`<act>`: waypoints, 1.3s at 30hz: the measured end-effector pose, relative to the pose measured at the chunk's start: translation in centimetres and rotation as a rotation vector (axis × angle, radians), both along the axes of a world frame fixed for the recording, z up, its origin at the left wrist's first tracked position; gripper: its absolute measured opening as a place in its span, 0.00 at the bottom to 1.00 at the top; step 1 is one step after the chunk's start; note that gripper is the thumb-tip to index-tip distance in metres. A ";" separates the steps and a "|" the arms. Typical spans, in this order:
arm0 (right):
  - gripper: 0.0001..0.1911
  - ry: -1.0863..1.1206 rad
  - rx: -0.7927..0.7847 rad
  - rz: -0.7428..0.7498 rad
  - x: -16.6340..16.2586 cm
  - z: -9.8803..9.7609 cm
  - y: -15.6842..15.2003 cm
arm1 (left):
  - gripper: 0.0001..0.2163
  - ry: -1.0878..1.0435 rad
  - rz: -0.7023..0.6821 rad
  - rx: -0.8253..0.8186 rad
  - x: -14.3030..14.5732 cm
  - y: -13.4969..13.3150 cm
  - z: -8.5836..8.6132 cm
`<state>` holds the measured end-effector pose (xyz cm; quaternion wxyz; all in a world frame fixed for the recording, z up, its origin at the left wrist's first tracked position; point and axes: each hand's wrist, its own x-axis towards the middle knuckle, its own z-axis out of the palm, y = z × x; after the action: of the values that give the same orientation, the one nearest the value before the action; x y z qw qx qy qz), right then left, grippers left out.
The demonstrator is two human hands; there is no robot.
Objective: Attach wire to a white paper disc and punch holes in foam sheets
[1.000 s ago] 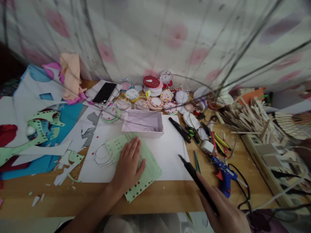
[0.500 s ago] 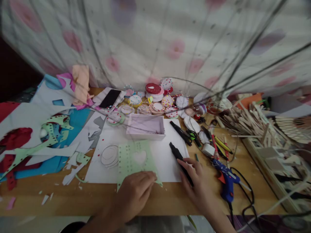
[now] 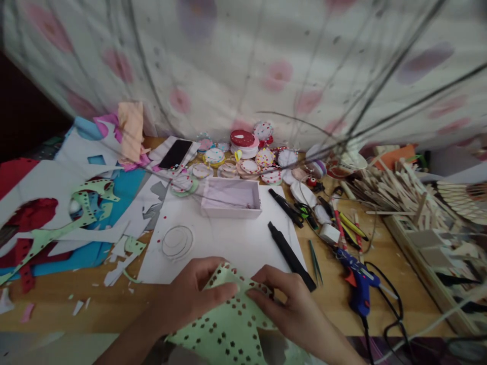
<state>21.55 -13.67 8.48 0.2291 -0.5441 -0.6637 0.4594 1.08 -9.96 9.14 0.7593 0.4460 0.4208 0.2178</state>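
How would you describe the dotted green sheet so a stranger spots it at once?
On the wooden table, find the large white sheet. At its near edge, the left hand and right hand hold the green sheet, patterned with dark spots. Similar spotted green scraps lie to the left; this piece alone is in the hands.

A wooden tabletop [image 3: 102, 312] spreads either side of the grip; beyond it rises a dimly lit, pink-flowered backdrop [image 3: 228, 66].

The green sheet [image 3: 222, 332] looks matt, papery; the table [image 3: 101, 309], wooden.
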 end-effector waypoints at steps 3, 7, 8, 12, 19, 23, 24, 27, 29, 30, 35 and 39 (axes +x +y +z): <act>0.08 0.016 0.033 -0.002 -0.2 0.2 0.5 | 0.15 0.302 -0.050 0.209 0.2 0.5 -0.1; 0.07 0.108 0.119 -0.004 -0.8 0.9 1.8 | 0.16 0.372 -0.179 0.205 0.9 0.5 0.0; 0.06 0.129 0.116 0.004 -1.0 1.1 2.1 | 0.17 0.393 -0.197 0.203 1.0 0.4 0.1; 0.07 0.210 0.052 -0.017 -1.6 1.3 2.7 | 0.18 0.365 -0.179 0.183 1.0 0.4 0.3; 0.08 0.299 -0.052 -0.046 -2.0 1.1 2.6 | 0.20 0.319 -0.162 0.194 0.8 0.6 0.5; 0.12 0.433 -0.046 -0.132 -2.4 0.7 2.4 | 0.19 0.238 -0.139 0.162 0.8 0.5 0.3; 0.13 0.474 -0.047 -0.165 -2.5 0.5 2.3 | 0.19 0.222 -0.128 0.159 0.8 0.4 0.1; 0.14 0.559 -0.066 -0.253 -2.8 0.1 2.1 | 0.21 0.210 -0.098 0.152 0.7 0.4 -0.3; 0.14 0.578 -0.095 -0.260 -2.8 0.0 2.1 | 0.21 0.212 -0.088 0.131 0.7 0.4 -0.4; 0.14 0.581 -0.116 -0.245 -2.7 -0.1 2.1 | 0.21 0.212 -0.089 0.116 0.7 0.4 -0.4; 0.12 0.608 -0.259 -0.110 -1.9 0.2 2.5 | 0.20 0.258 -0.094 0.128 0.5 0.7 -0.1; 0.13 0.557 -0.319 -0.080 -1.4 0.1 2.7 | 0.19 0.291 -0.121 0.191 0.1 0.9 -0.1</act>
<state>20.14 -10.98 8.59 0.3317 -0.4521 -0.4733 0.6793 1.19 -9.07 9.06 0.6564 0.5673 0.4761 0.1436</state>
